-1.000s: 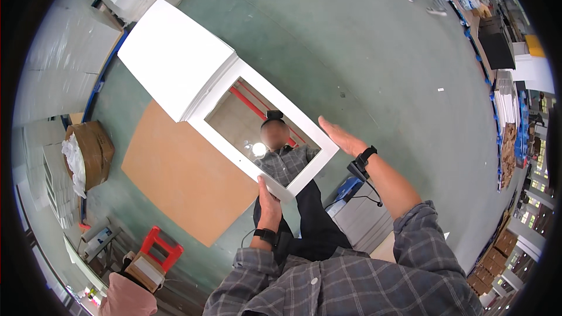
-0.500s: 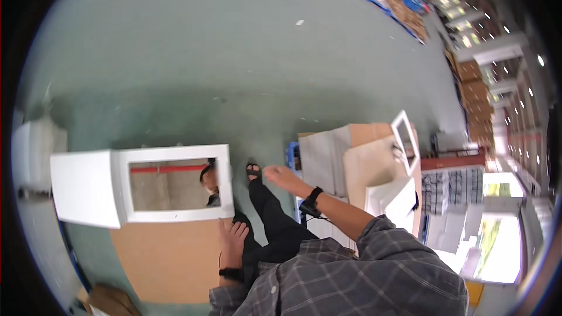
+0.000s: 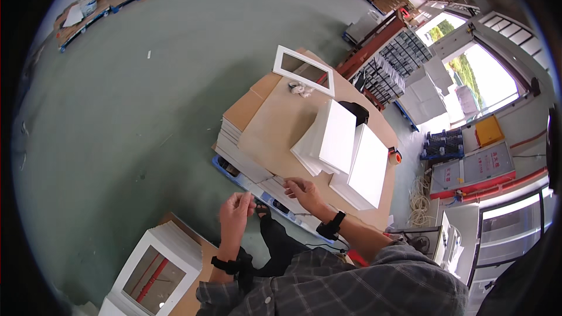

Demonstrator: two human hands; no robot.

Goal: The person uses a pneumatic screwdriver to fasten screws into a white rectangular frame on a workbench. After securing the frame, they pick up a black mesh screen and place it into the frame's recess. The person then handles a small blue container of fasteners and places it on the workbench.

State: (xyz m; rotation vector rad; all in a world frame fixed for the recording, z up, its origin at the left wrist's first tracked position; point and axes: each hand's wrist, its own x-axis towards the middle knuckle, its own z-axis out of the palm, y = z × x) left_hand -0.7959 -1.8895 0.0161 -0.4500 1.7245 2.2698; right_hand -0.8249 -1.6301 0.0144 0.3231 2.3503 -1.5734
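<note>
My left hand [image 3: 235, 209] is raised in front of me with its fingers curled and pressed together. Level with it, a short gap away, my right hand [image 3: 303, 193] is in a loose pinch near the close edge of a loaded pallet. Whatever either hand may hold is too small to make out. Beyond the right hand are two stacks of white panels, one leaning and fanned [image 3: 335, 140], the other [image 3: 366, 167] nearer. Both rest on a brown board [image 3: 263, 140]. A white-framed mirror [image 3: 280, 64] lies at the board's far end, beside a crumpled whitish bundle [image 3: 301, 89].
At lower left, a stack of white-framed mirrors [image 3: 188, 260] stands on brown board. The blue pallet [image 3: 234, 182] edges close to my feet. An orange tape roll [image 3: 396, 157] sits at the board's right edge. Coiled pale cord [image 3: 419, 202] lies on the floor at right.
My view has turned right, from the mirror stack to the loaded pallet. Both hands have come up and closer together, and the left has moved away from the mirror stack.
</note>
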